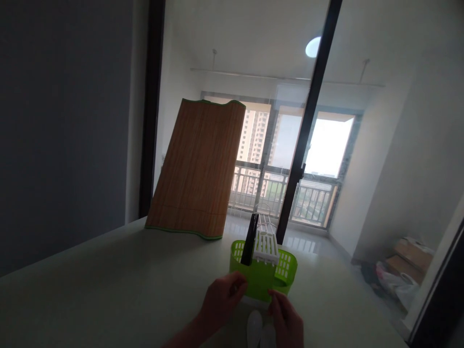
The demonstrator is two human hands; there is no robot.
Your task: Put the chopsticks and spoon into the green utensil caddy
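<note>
Both my hands, left hand (222,298) and right hand (288,319), fingers closed on the green basket (263,278) atop the tabletop (108,285).

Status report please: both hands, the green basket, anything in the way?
Left hand, right hand both touching green basket near side. Basket upright on table. Bamboo board behind, apart.

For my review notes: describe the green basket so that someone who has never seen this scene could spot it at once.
Start at the pale countertop before the glass balcony doors. Right of the tall bamboo board leaning there, the green basket stands by the counter's far edge, with the left hand and right hand at its near wall. It alone is bright green and perforated.
</note>
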